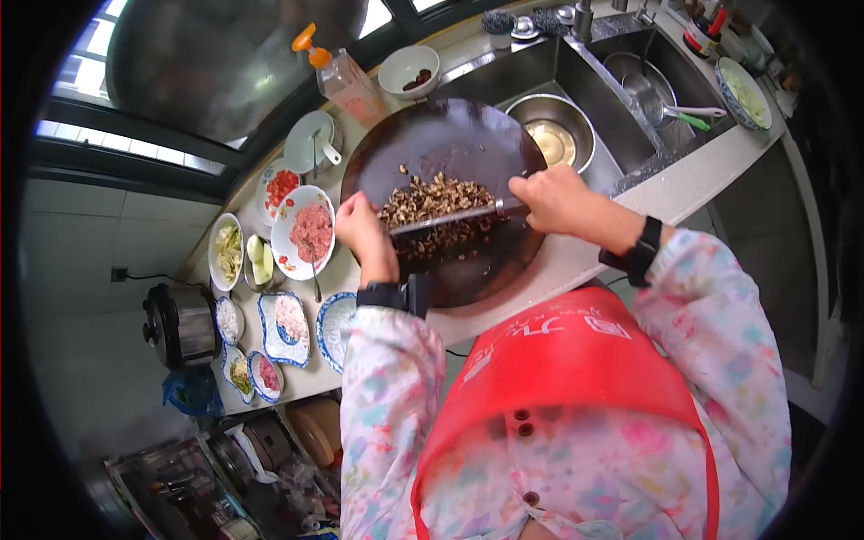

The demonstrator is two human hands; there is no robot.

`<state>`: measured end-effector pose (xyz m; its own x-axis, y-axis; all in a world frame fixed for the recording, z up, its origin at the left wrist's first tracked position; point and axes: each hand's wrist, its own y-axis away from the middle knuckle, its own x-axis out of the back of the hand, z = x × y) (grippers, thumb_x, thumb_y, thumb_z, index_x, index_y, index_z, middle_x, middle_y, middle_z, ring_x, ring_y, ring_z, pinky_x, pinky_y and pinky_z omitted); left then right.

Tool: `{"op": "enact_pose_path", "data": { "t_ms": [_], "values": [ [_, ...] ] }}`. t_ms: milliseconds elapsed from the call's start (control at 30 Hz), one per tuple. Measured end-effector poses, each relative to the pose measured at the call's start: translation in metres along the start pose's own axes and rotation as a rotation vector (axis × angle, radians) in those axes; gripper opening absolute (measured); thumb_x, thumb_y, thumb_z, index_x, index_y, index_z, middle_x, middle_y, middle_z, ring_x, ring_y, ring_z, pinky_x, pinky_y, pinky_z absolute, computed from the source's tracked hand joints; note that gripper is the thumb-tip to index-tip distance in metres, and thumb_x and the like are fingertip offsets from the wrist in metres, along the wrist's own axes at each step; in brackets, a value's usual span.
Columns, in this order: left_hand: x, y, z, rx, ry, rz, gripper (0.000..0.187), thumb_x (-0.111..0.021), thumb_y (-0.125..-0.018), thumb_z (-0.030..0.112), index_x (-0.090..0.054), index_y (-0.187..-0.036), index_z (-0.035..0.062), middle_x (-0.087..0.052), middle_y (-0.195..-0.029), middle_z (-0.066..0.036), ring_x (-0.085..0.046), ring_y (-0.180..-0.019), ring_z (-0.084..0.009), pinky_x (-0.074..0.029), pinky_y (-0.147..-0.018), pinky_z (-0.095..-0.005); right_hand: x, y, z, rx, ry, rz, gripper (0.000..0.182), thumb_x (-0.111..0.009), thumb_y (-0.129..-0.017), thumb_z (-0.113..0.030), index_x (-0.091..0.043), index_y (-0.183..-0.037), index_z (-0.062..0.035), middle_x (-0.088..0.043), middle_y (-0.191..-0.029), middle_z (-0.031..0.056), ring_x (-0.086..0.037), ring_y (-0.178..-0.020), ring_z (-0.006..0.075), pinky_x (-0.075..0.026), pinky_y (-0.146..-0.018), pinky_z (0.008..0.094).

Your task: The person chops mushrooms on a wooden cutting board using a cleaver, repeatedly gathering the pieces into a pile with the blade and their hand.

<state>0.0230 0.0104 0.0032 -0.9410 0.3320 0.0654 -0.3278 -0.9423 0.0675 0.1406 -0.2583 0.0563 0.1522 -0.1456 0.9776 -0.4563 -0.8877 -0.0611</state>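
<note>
A round dark cutting board lies on the counter with a heap of chopped brown pieces, which look like mushrooms. Across the heap runs a kitchen knife, its blade nearly level from left to right. My right hand is wrapped round its handle. At the blade's far end, my left hand is closed, fingers bent against the tip; its exact hold is partly hidden. Chopped bits lie on both sides of the blade.
Left of the board stand a bowl of minced meat, a plate of diced red pieces and several smaller dishes. Behind are a pump bottle and a white bowl. A metal basin sits by the sink.
</note>
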Motion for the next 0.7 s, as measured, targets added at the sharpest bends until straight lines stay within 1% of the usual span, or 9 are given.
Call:
{"op": "enact_pose_path", "data": {
  "t_ms": [67,167,233,267,367,533,600,667,700],
  "values": [
    [0.017,0.004,0.011,0.119,0.045,-0.03,0.011,-0.056,-0.08,0.006,-0.061,-0.087,0.0007,-0.056,-0.065,-0.003,-0.043,-0.046,-0.0067,-0.029,-0.041,-0.019,0.029,0.007,-0.022,-0.012,0.008,-0.161,0.019,-0.062,-0.066,-0.014,-0.059,-0.082,-0.0055,-0.066,-0.071,0.0128,-0.066,-0.07,0.0279,-0.051,-0.061,0.0391],
    [0.02,0.016,-0.006,0.104,0.044,-0.004,0.012,-0.054,-0.079,0.005,-0.062,-0.087,-0.0001,-0.057,-0.066,-0.003,-0.046,-0.049,-0.0079,-0.035,-0.045,-0.0202,0.02,0.008,-0.03,-0.017,0.023,-0.168,0.019,-0.063,-0.066,-0.015,-0.059,-0.081,-0.0059,-0.066,-0.071,0.0125,-0.066,-0.07,0.0278,-0.052,-0.061,0.0391],
    [0.012,0.027,-0.012,-0.06,-0.059,0.114,0.019,-0.051,-0.077,0.004,-0.063,-0.091,-0.0025,-0.058,-0.068,-0.003,-0.053,-0.059,-0.0105,-0.043,-0.054,-0.0222,-0.001,0.011,-0.021,-0.074,0.005,-0.197,0.019,-0.063,-0.065,-0.015,-0.06,-0.082,-0.0067,-0.066,-0.071,0.0129,-0.066,-0.068,0.029,-0.051,-0.06,0.0397],
    [0.01,0.029,-0.01,-0.101,-0.124,0.097,0.019,-0.051,-0.077,0.004,-0.063,-0.091,-0.0032,-0.058,-0.068,-0.004,-0.053,-0.059,-0.0103,-0.042,-0.054,-0.022,-0.011,0.017,-0.019,-0.067,0.002,-0.21,0.019,-0.063,-0.065,-0.015,-0.06,-0.082,-0.0067,-0.066,-0.071,0.0129,-0.066,-0.068,0.029,-0.051,-0.06,0.0397],
    [0.009,0.023,-0.002,-0.079,-0.137,0.08,0.018,-0.052,-0.078,0.005,-0.063,-0.09,-0.0031,-0.058,-0.066,-0.003,-0.052,-0.057,-0.0102,-0.041,-0.053,-0.022,-0.012,0.009,-0.008,-0.069,0.001,-0.155,0.018,-0.063,-0.065,-0.015,-0.06,-0.081,-0.0069,-0.065,-0.07,0.0133,-0.065,-0.067,0.03,-0.051,-0.06,0.0404],
    [0.005,0.008,0.008,0.055,0.124,0.029,0.016,-0.052,-0.078,0.004,-0.062,-0.09,-0.0018,-0.057,-0.068,-0.003,-0.049,-0.055,-0.0083,-0.037,-0.05,-0.0204,0.02,-0.001,-0.017,-0.003,0.044,-0.062,0.016,-0.062,-0.065,-0.013,-0.06,-0.079,-0.0063,-0.065,-0.069,0.0133,-0.065,-0.066,0.0294,-0.051,-0.059,0.0399],
    [-0.004,0.006,-0.012,0.026,0.053,0.041,0.017,-0.052,-0.078,0.003,-0.061,-0.091,-0.0021,-0.057,-0.068,-0.002,-0.049,-0.055,-0.0086,-0.038,-0.051,-0.0211,0.019,-0.007,-0.01,0.004,0.069,-0.026,0.015,-0.062,-0.065,-0.013,-0.06,-0.079,-0.0063,-0.065,-0.069,0.0133,-0.065,-0.066,0.0291,-0.051,-0.059,0.0395],
    [-0.012,0.005,-0.024,0.032,0.042,0.126,0.018,-0.052,-0.077,0.003,-0.063,-0.09,-0.0023,-0.059,-0.069,-0.003,-0.052,-0.056,-0.0095,-0.04,-0.052,-0.022,0.004,-0.006,-0.003,-0.024,0.091,-0.111,0.015,-0.061,-0.065,-0.012,-0.059,-0.079,-0.0063,-0.065,-0.068,0.013,-0.065,-0.066,0.0289,-0.051,-0.059,0.0389],
    [-0.019,0.013,-0.016,-0.096,-0.048,0.141,0.018,-0.052,-0.077,0.004,-0.063,-0.089,-0.0027,-0.06,-0.07,-0.004,-0.053,-0.058,-0.0101,-0.041,-0.052,-0.0223,-0.006,0.0,-0.001,-0.015,0.085,-0.125,0.015,-0.061,-0.065,-0.012,-0.059,-0.079,-0.0063,-0.065,-0.068,0.013,-0.065,-0.066,0.0289,-0.051,-0.059,0.0389]
  ]
}}
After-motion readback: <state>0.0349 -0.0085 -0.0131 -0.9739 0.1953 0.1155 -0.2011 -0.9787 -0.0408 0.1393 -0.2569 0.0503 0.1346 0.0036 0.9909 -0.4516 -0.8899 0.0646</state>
